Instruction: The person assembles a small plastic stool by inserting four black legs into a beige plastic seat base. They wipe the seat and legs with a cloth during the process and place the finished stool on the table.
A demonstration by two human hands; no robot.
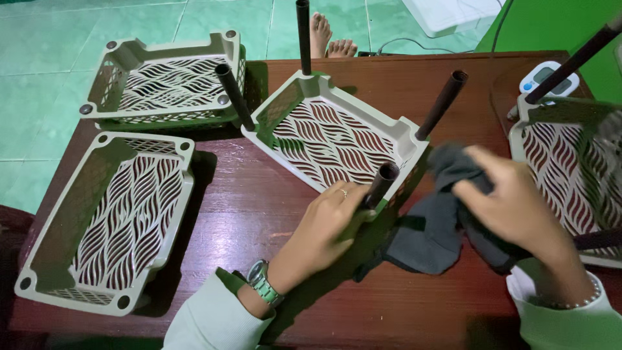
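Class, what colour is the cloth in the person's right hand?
Dark grey cloth, held by the right hand; head view.

You are working at a dark red-brown wooden table (272, 220); a green tiled floor (45, 84) is stretching beyond its far and left edges.

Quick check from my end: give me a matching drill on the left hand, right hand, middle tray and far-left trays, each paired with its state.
Things:
1. left hand
2. right hand
3. middle tray
4. two trays at the left

States:
A. no poles fitted
B. gripping a dark grey cloth
C. dark poles standing in its corners
D. closed round a dark pole at the tray's near corner

Pairs: 1-D, 2-B, 3-C, 4-A
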